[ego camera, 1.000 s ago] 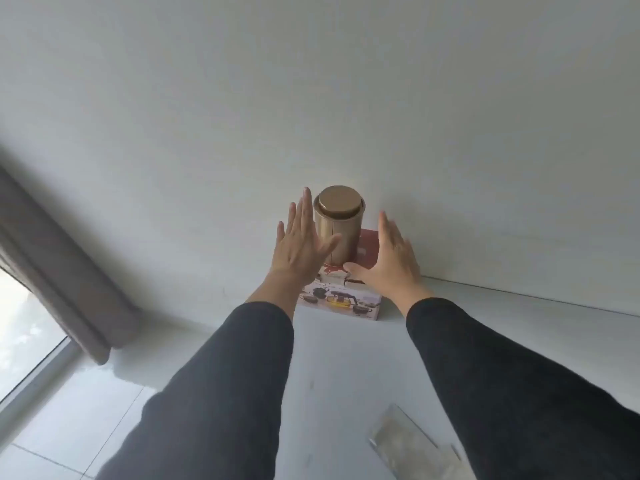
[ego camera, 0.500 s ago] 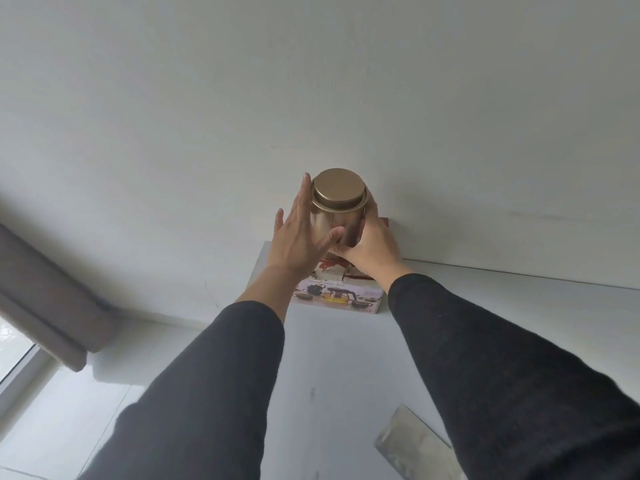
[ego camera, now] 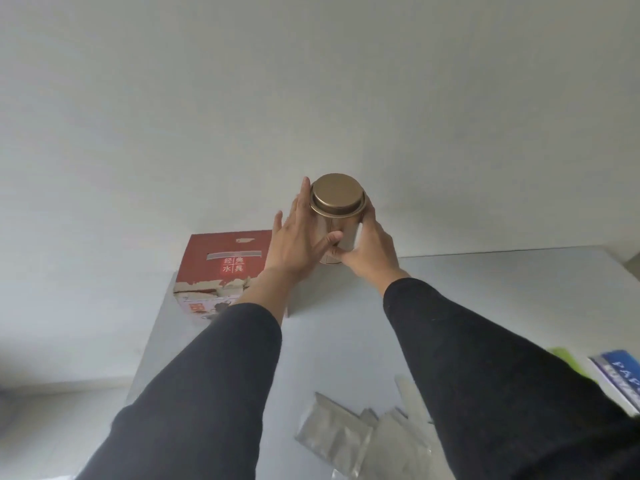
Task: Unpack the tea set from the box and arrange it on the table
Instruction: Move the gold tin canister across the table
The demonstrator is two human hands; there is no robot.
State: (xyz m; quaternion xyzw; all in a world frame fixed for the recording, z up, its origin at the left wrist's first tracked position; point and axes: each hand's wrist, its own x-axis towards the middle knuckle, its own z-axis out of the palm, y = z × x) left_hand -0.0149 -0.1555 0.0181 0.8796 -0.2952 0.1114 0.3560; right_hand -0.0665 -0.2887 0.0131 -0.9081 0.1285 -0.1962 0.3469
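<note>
A round gold tin point(ego camera: 337, 194) with a flat lid is held between my two hands, just right of the red tea-set box point(ego camera: 225, 261). My left hand point(ego camera: 298, 244) presses its straight fingers against the tin's left side, with the thumb across the front. On the other side my right hand point(ego camera: 372, 247) curls around the tin. The tin's base is low over the white table point(ego camera: 485, 282) near the wall; I cannot tell whether it touches. The box stands shut at the table's back left corner, with a torn front edge.
Silver foil packets point(ego camera: 332, 434) and clear wrapping lie on the table close to me, between my arms. A blue-covered book point(ego camera: 620, 379) and a green sheet point(ego camera: 568, 358) sit at the right edge. The wall runs right behind the table, and the table's left edge drops to the floor.
Both hands closed on the tin while it stood on top of the box, then carried it off to the right and down towards the table. The view has swung right.
</note>
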